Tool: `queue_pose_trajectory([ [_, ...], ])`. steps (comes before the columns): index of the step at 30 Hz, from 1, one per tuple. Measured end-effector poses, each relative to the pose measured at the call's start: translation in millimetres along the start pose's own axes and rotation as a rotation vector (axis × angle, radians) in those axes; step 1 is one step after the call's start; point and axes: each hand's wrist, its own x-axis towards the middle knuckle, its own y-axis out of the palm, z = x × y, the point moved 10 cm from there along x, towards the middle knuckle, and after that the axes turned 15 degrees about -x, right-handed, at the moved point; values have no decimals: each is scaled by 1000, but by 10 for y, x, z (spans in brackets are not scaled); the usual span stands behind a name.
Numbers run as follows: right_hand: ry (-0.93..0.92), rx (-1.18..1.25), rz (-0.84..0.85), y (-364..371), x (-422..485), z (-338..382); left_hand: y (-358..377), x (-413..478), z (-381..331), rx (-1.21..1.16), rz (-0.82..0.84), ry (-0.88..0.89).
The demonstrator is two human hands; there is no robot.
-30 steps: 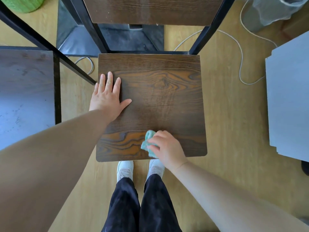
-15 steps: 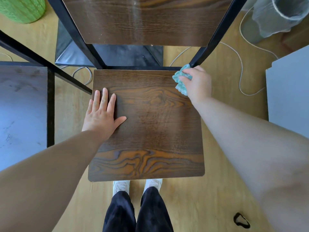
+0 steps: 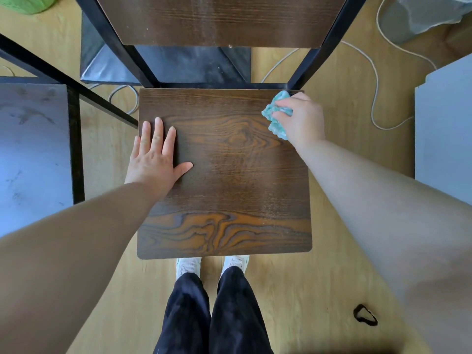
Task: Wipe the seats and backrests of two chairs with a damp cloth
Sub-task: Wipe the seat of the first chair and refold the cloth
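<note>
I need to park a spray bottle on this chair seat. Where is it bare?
Bare on the seat: the middle, between the left hand and right hand, and the front strip nearest the shoes. Crowded: the left edge under the left hand; the back right corner, where the right hand grips the cloth.

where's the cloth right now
In the head view the cloth is bunched in the right hand, on the far right corner of the seat, just beside the black frame post.
</note>
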Motion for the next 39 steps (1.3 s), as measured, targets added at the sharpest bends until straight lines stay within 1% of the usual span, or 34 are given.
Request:
queue_pose_trajectory([
  [5,-49,43,21,139,-423,5,-13,-5,-14,13,0,-1],
  [11,-122,16,73,375,-1017,128,-16,-20,-24,15,-11,3],
  [17,-220,-32,54,594,-1729,282,-48,-37,-81,-64,-1,-9],
  [22,-356,-67,73,758,-2365,471,-62,-137,-408,-73,20,86],
  [26,-418,-35,162,916,-2717,573,-70,-145,-689,-41,50,134],
  [29,-460,-34,259,894,-2666,595,-59,-107,-814,-25,66,141],
  [30,-473,-33,264,839,-2586,578,-42,-93,-844,-21,68,141],
  [32,-427,-20,197,622,-2285,471,13,-60,-864,-17,78,127],
  [35,-245,59,-7,211,-1583,144,121,-6,-839,2,115,101],
  [36,-183,82,-47,104,-1333,23,141,11,-834,8,121,97],
  [39,-41,126,-94,-151,-658,-254,158,32,-830,36,129,91],
])
